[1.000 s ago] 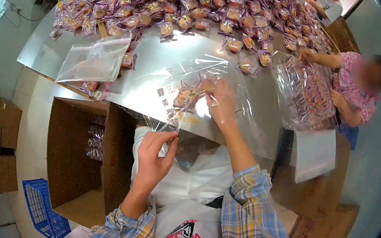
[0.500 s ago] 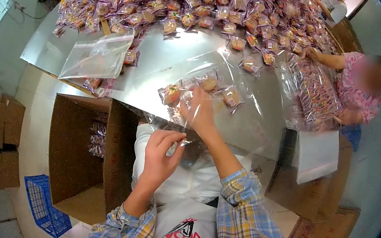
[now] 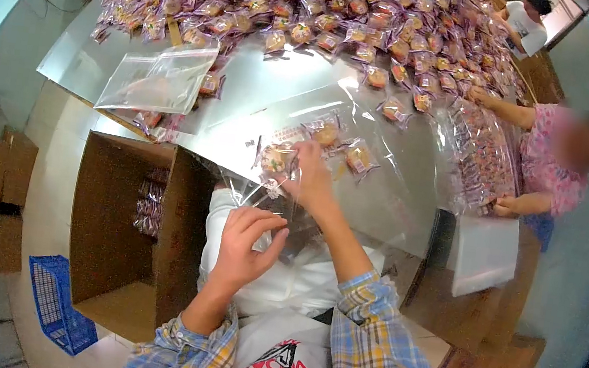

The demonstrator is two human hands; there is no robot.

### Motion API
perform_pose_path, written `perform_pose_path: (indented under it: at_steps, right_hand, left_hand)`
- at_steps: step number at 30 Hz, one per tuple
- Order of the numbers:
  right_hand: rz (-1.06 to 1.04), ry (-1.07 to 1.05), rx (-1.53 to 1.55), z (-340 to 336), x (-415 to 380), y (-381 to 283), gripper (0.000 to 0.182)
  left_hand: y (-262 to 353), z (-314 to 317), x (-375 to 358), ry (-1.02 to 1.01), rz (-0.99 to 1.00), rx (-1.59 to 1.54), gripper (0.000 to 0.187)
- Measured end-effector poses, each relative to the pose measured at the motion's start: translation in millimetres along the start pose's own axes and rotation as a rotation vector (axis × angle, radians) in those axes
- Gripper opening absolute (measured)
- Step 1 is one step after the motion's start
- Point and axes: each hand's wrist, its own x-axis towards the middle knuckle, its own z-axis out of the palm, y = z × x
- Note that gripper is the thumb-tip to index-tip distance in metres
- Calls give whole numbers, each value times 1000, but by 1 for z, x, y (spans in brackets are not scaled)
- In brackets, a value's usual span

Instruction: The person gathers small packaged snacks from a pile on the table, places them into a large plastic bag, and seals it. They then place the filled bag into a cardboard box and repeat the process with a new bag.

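Note:
A large clear plastic bag point(image 3: 384, 177) lies across the near table edge, its film shiny and partly over my lap. My left hand point(image 3: 248, 241) is at the bag's near edge, fingers curled toward the thumb on the thin film. Farther forward, my right hand point(image 3: 310, 179) has its fingers round a small individually wrapped cake point(image 3: 275, 158). Two more wrapped cakes, one above point(image 3: 325, 132) and one to the right point(image 3: 360, 158), lie beside that hand under or in the film. Whether the right hand is inside the bag is hard to tell.
A heap of wrapped cakes point(image 3: 317, 8) covers the far side of the metal table point(image 3: 247, 88). Flat zip bags point(image 3: 155, 80) lie left. An open carton point(image 3: 116, 235) and a blue crate point(image 3: 59, 302) stand below. A co-worker point(image 3: 558, 159) at right handles a filled bag point(image 3: 480, 156).
My right hand has shifted slightly and the cake at its fingers now shows its top. My left hand's fingertips and thumb have parted a little. The view has shifted slightly.

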Motion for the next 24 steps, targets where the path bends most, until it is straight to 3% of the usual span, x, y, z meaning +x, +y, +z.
perform_pose_path:
  at_steps: [2,5,9,16,21,24]
  right_hand:
    - [56,26,0,2,-1,0,72]
    - [256,-225,284,-4,-5,-16,74]
    - [59,-100,640,38,-13,-17,69]
    - [-88,-70,334,49,8,-34,59]
    - [-240,37,423,64,27,-41,54]
    - [-294,251,253,78,39,-36,54]
  left_hand:
    - [-5,-2,-6,7,-25,0,20]
    - [-8,4,-12,107,-102,23,19]
    - [-14,10,-12,173,-67,8,22]
    - [-10,21,-16,112,-7,-128,25]
    - [-8,24,-14,56,83,-140,26]
    - [-8,27,-21,53,144,-173,27]
